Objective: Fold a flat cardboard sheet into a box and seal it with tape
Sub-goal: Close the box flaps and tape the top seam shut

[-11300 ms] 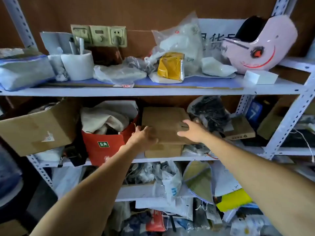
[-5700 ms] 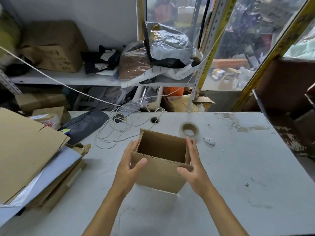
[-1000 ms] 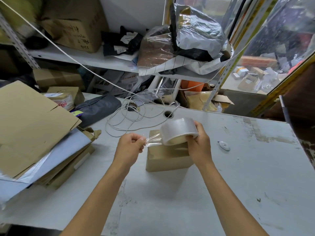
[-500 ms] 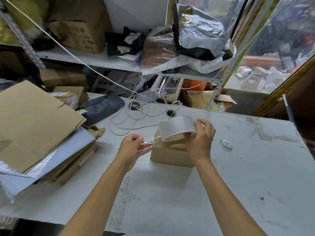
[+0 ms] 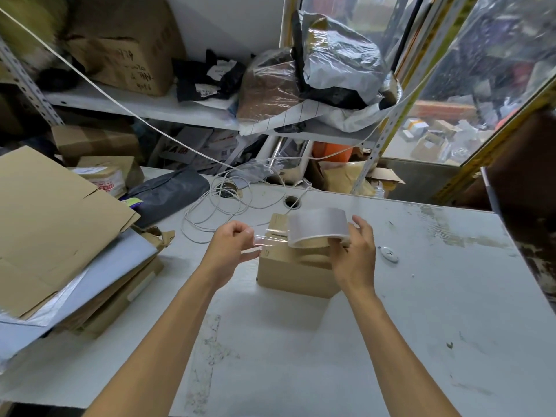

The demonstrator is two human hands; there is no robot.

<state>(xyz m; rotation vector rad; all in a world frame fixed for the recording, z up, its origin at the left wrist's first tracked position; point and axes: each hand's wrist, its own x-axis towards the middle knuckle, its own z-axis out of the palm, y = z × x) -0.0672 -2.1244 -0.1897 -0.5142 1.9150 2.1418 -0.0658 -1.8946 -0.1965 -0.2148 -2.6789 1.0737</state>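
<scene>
A small brown cardboard box (image 5: 291,273) stands closed on the white table (image 5: 391,341), in the middle of the view. Just above its top, my right hand (image 5: 355,254) grips a wide roll of clear tape (image 5: 319,225). A short clear strip of tape (image 5: 264,239) runs left from the roll to my left hand (image 5: 230,249), which pinches its free end. The strip hangs over the box's left top edge; whether it touches the box is unclear.
A stack of flat cardboard sheets (image 5: 51,224) and plastic lies at the table's left. White cable coils (image 5: 216,206) and a dark grey bag (image 5: 168,194) sit behind the box. A small white object (image 5: 389,254) lies right of my right hand. Cluttered shelves (image 5: 168,108) stand behind.
The box went from an open tube in my hands to closed on the table. In the last second the roll stayed above the box with the strip stretched left; the strip looks slightly longer.
</scene>
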